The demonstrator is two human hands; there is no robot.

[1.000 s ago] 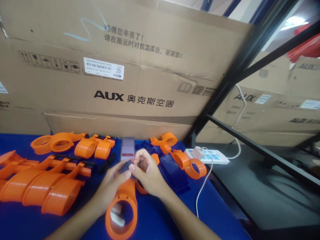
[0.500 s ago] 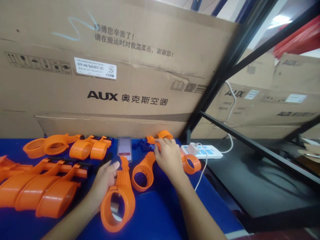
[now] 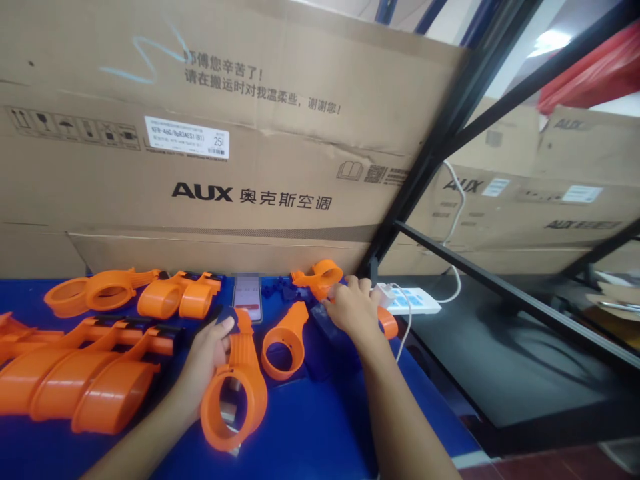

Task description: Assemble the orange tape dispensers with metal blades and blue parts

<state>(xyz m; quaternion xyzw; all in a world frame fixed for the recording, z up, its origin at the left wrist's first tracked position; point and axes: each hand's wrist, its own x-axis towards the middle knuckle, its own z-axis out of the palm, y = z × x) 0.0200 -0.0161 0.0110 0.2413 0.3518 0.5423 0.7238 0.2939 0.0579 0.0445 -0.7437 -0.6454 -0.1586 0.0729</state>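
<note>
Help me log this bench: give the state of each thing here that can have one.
Phone: face up, screen lit.
Power strip: on or off, cannot tell.
White charger: plugged into the power strip.
Left hand: closed.
Ringed orange piece: held in it.
Right hand: fingers bent, grip hidden.
Front carton: standing upright.

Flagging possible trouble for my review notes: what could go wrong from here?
The right hand is close to the plug and white cable, so it might snag the cable and tug the plug.

The left hand holds the orange ring near its narrow end, so the wide end could swing or slip.

That narrow end appears very near the phone and might knock it.
</note>
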